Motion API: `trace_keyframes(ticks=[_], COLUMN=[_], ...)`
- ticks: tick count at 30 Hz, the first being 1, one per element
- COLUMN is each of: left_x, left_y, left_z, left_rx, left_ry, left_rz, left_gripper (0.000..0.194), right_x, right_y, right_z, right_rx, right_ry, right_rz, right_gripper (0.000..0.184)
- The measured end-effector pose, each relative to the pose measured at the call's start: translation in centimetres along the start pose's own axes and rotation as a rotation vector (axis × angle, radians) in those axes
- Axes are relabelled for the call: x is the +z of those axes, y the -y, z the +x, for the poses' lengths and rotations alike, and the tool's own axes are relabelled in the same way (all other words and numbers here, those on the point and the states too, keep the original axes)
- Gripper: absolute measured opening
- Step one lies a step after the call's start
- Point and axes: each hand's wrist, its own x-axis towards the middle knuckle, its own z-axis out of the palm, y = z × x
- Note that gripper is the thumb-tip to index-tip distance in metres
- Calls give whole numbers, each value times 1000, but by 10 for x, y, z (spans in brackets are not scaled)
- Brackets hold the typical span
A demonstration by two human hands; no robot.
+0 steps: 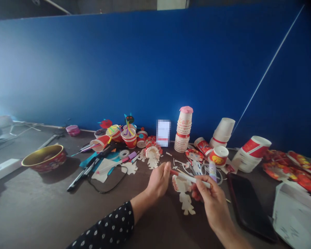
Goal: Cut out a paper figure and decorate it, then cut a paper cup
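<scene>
While the right hand (214, 197) pinches a white stick (190, 178) right of lower centre, fingers of the left hand (158, 180) lie side by side near one end. Their grip is unclear.

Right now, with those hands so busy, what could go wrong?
The white pen-like stick in the right hand might mark or snag the paper cutout just below it. The tall stack of cups farther back could topple if bumped. The dark phone beside the right hand might get knocked.
</scene>
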Motion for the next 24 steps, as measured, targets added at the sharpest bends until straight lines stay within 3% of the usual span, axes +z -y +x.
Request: trace_keyframes(ticks=[4,6,12,17,24], left_x=[-2,0,8,10,4], left_y=[2,2,4,6,8], left_z=[-1,-3,-9,-8,2], left_rx=[7,29,71,72,-101], left_ry=[-35,-32,30,70,8], left_rz=[198,289,468,455,250], left_gripper=[31,34,29,15,11], right_x=[-10,-13,-14,-12,-13], right_y=[-4,-6,-5,-3,-3], right_z=[8,11,11,8,8], right_rx=[-83,-110,-117,-91,-83], right_ry=[-172,-224,-211,-172,-160], right_rz=[-29,-50,-84,-115,-150], right_gripper=[33,34,32,32,33])
